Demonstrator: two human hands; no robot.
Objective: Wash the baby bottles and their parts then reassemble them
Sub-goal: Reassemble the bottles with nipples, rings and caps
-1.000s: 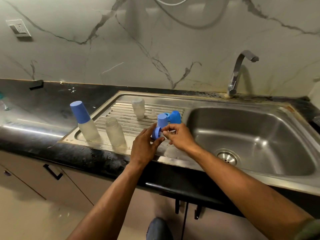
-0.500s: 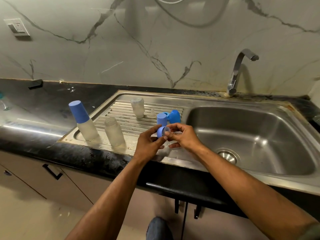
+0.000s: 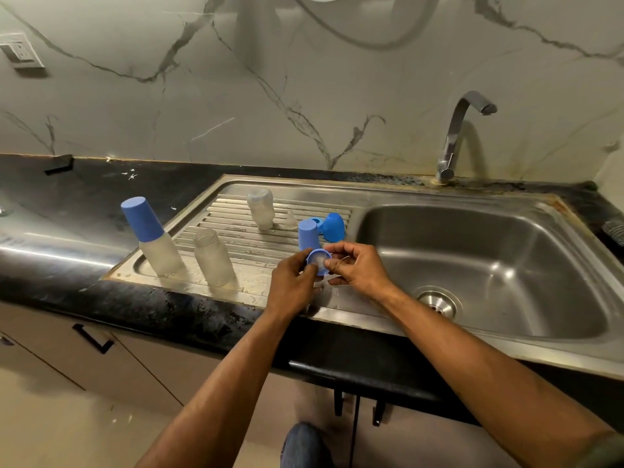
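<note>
My left hand [image 3: 290,282] grips a blue screw ring [image 3: 317,261] over the drainboard's front edge. My right hand [image 3: 358,265] pinches the clear teat seated in that ring, thumb and forefinger at its rim. On the drainboard [image 3: 243,238] stand a frosted bottle with a blue cap [image 3: 152,238], an open frosted bottle [image 3: 212,256] beside it, and a third bottle [image 3: 260,207] upside down further back. A loose clear teat [image 3: 290,220], a blue cap [image 3: 307,235] and another blue cap lying on its side [image 3: 332,226] sit near the basin.
The steel sink basin [image 3: 489,265] with its drain [image 3: 439,304] lies to the right, the tap [image 3: 454,140] behind it. Black countertop [image 3: 67,204] stretches left. A wall socket [image 3: 20,50] is at the upper left. Cabinet doors run below.
The ring has turned so its open underside faces me, and both hands have shifted slightly right and lower with it. The right fingers now work at the teat inside the ring.
</note>
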